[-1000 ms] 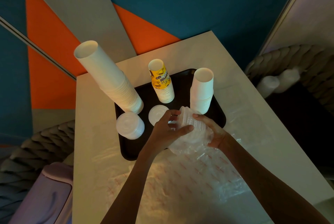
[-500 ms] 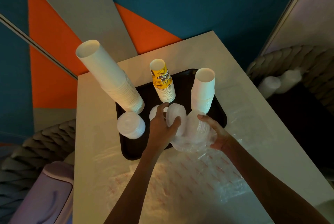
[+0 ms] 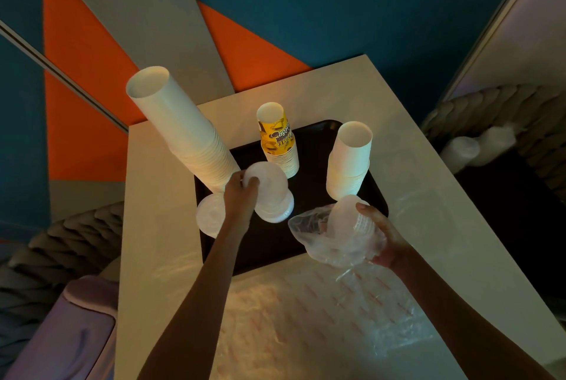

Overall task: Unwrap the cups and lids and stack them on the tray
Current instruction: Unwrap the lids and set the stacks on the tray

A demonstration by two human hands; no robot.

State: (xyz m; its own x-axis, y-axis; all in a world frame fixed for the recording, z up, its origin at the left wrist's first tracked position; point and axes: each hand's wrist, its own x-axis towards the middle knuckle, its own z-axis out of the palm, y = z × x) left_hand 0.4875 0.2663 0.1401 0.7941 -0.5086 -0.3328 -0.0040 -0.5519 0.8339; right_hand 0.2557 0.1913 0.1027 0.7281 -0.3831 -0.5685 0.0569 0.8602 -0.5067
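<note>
Lid (image 3: pixel 269 179): one thin, round, translucent white plastic disc with a raised rim, tilted just above the lid stack (image 3: pixel 277 211), which stands near the middle of the black tray (image 3: pixel 275 248). The left hand (image 3: pixel 240 196) pinches the lid at its left edge, thumb on the upper face and fingers curled beneath. The right hand (image 3: pixel 384 238) holds the wrapped lids (image 3: pixel 347 217) over the tray's near right corner. Its fingers curl round the outside of the crinkled clear plastic sleeve (image 3: pixel 315 235) and its thumb lies on the top of the bundle; the sleeve's open mouth sags to the left. The step in hand appears to be the transfer of unwrapped lids from sleeve to stack. The next move calls for levelling the lid, centring it over the stack and releasing it so that the rims nest; an off-centre release could let the light stack slide. A second lid stack (image 3: pixel 209 214) sits at the tray's left edge. Three columns of nested paper cups stand on the far half of the tray: a tall stack of white cups (image 3: pixel 183 131) at the left, a stack of yellow printed cups (image 3: pixel 277 140) in the middle and a short stack of white cups (image 3: pixel 350 159) at the right. All are smooth and tapered, with the rolled rims uppermost. An empty wrap (image 3: pixel 352 312), a thin glossy film with red print, lies flat on the near part of the pale table (image 3: pixel 159 226).
</note>
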